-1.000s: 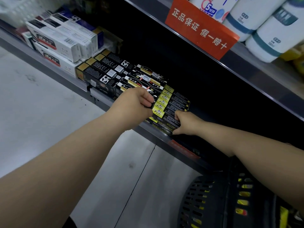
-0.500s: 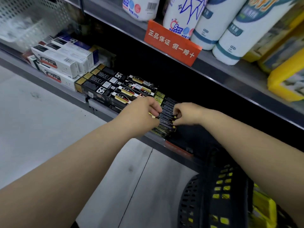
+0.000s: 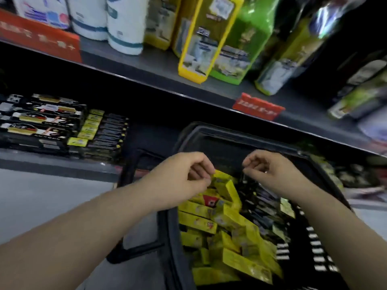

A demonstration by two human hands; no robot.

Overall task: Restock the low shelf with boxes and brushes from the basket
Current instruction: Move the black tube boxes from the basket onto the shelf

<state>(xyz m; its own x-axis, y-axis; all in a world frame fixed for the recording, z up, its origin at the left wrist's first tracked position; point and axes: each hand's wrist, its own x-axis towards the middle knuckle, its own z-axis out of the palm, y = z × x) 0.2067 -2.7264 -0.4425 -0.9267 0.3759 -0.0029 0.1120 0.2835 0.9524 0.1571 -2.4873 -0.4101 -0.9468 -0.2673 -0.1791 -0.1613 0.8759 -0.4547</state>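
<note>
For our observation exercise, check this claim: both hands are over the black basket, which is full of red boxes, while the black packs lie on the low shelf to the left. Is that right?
Not quite. The head view shows the boxes in the black basket are yellow, not red. The rest stands: the left hand and right hand are over the basket, and the black packs lie on the low shelf to the left.
</note>
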